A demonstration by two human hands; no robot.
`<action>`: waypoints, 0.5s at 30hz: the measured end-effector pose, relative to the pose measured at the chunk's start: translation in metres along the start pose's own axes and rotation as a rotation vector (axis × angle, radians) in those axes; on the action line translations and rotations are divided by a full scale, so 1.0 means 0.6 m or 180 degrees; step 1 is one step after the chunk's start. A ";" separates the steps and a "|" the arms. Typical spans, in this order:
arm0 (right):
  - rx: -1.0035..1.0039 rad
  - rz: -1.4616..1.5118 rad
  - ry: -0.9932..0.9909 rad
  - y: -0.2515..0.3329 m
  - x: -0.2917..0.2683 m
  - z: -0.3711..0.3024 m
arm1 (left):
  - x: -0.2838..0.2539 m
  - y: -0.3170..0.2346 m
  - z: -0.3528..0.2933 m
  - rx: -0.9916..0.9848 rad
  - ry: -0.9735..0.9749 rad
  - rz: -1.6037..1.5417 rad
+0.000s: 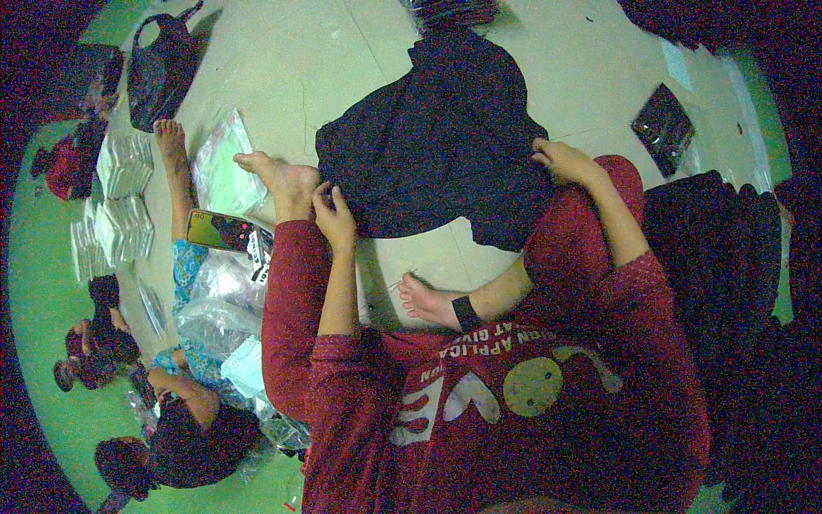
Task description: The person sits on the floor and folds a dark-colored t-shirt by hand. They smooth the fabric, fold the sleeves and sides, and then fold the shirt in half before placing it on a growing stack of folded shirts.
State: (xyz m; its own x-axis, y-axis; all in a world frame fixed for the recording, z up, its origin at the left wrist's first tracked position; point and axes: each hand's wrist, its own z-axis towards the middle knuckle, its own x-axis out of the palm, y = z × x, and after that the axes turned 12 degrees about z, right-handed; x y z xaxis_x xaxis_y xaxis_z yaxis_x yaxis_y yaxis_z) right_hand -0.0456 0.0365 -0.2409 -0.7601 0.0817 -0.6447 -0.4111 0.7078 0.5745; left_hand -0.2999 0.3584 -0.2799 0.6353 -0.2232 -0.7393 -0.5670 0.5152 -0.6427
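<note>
Fingers [322, 195] curled at either side of dark cloth [428, 141] (forearms [341, 291] apart)

Garment [428, 137]: on the floor [582, 77], centre, with the left fingers [322, 197] at its left edge and the right fingers [541, 155] at its right
Bundle [454, 12]: at the garment's far end
Left foot [287, 178]: just left of the garment
Right foot [432, 304]: nearer than the garment
Packet [664, 128]: right, apart from the garment
Cloth pile [711, 248]: right, nearer than the packet
Handled bag [163, 73]: far left
Packet stacks [127, 167]: left, nearer than the handled bag
Phone [214, 230]: left, nearer than the left foot
Co-worker [205, 441]: near left
</note>
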 end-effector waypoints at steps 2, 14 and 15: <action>-0.0094 0.0246 0.0009 -0.015 -0.007 -0.009 | -0.006 0.000 0.004 -0.0010 -0.0047 0.0260; -0.0255 0.0480 0.0364 -0.059 -0.029 0.002 | -0.033 -0.035 -0.004 0.0613 0.0298 0.2446; -0.0419 0.0432 0.0344 -0.061 -0.027 0.002 | -0.028 -0.052 -0.004 0.0857 0.0000 0.2579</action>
State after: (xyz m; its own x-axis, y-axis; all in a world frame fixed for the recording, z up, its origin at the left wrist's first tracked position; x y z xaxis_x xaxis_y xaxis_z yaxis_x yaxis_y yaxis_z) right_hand -0.0175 0.0101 -0.2521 -0.8596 0.0892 -0.5032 -0.3582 0.5972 0.7177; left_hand -0.2943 0.3438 -0.2476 0.0874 0.2992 -0.9502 -0.7024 0.6949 0.1542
